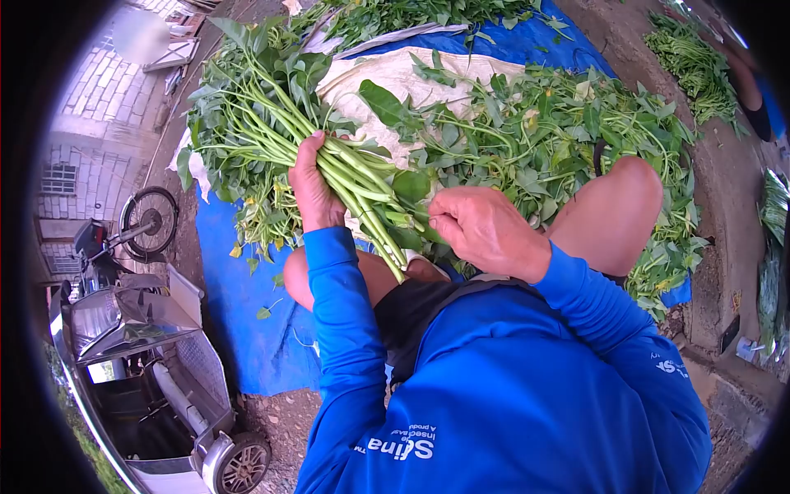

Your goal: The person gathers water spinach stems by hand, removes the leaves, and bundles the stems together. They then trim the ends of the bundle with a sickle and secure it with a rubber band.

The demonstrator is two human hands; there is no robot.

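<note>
My left hand (317,183) is wrapped round a thick bundle of long green stems (271,123) with leaves at the upper left end. The cut stem ends point down toward my lap. To the right of those ends, my right hand (485,229) is closed, thumb against curled fingers; what it pinches, if anything, is too small to make out. Loose leafy stems (527,148) lie spread beyond my hands, partly over a pale sack (411,78).
A blue tarp (247,305) lies under the greens. More greens (691,66) are piled at the upper right. My bare knee (617,206) rises beside my right hand. At the left stand a motorcycle with a sidecar (148,329) and a block wall (107,90). Part of another person shows at the far right.
</note>
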